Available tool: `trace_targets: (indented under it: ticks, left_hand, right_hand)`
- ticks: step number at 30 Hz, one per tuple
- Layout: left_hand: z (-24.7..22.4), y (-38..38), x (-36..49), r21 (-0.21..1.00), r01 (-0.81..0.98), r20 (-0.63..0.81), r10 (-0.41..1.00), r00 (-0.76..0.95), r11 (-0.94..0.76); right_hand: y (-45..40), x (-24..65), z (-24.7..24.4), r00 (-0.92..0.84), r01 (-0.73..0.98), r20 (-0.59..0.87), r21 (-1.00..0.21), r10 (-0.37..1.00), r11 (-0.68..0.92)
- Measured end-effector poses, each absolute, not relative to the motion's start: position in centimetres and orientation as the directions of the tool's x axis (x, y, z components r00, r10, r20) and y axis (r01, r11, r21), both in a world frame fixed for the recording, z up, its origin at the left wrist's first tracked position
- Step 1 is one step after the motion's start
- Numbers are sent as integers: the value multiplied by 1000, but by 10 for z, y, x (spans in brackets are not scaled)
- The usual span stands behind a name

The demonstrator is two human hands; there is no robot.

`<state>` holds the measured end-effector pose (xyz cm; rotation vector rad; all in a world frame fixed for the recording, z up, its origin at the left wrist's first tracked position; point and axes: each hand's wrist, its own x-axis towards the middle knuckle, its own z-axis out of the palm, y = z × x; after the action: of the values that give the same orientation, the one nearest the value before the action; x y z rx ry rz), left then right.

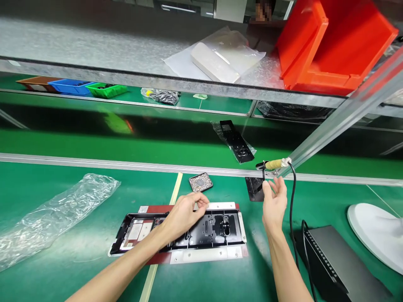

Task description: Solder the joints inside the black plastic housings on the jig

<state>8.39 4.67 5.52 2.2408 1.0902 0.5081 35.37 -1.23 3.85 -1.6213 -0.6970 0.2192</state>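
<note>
My left hand [189, 209] is over the far edge of a long black plastic housing [201, 230], thumb and fingers curled together. Whatever is between its fingertips is too small or hidden to make out. The housing lies in a red fixture with white strips [208, 254]. Just beyond this hand is a small tray of tiny metal parts [200, 183]. My right hand [275, 201] is raised, palm turned up, with thumb and fingers apart. It is just below a yellow-wrapped tool [274, 164] on a black cord and beside a small dark plate [254, 189].
Clear plastic wrap [63, 214] lies at left. A black panel [236, 141] rests on a bag behind the rail. At right are a black box [343, 264], a white round base [374, 230] and a slanted metal post [333, 117]. Overhead, a shelf holds a red bin [349, 50].
</note>
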Motion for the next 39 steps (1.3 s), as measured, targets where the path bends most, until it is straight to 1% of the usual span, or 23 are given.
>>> trace_targets:
  ticks: [2,5,8,11,17,20,23,25,27,29,31,34,37,39]
  left_hand:
    - [54,25,82,717,506,71,772,631,-480]
    - [46,6,80,746,414,97,700,708,-522]
    - [38,-4,79,737,356,129,636,761,-575]
    - [32,-10,78,706,350,161,620,768,-616]
    - [20,-13,79,663,318,263,608,749,-678]
    - [17,-14,79,660,305,286,605,743,-687]
    - [18,-14,78,662,301,295,608,737,-686]
    - [19,-16,76,652,300,311,607,731,-696]
    - [19,-19,72,618,303,336,592,733,-725]
    - [17,-22,68,560,313,358,565,743,-767]
    - [16,-25,65,492,325,365,530,766,-808]
    - [16,-27,64,410,342,353,493,795,-845]
    - [19,-28,65,376,350,356,482,800,-858]
    - [20,-29,62,365,358,389,491,780,-859]
  right_hand:
    - [1,363,37,818,343,301,-939,490,5]
    - [14,374,43,815,419,400,-907,419,52]
    - [26,382,52,780,491,488,-865,391,101]
    - [39,385,58,739,537,548,-830,392,149]
    - [63,385,72,700,558,600,-798,388,227]
    - [63,383,85,701,559,619,-786,354,264]
    - [51,379,107,697,589,673,-734,248,339]
    - [37,373,125,676,619,722,-664,146,421]
    - [21,364,143,668,626,739,-623,88,470]
    - [3,352,157,680,579,731,-584,59,568]
    - [-14,337,168,693,498,713,-581,108,644]
    - [-39,315,176,705,368,670,-626,232,687]
    - [-57,299,176,666,220,637,-665,388,714]
    - [-64,289,173,597,89,601,-708,531,701]
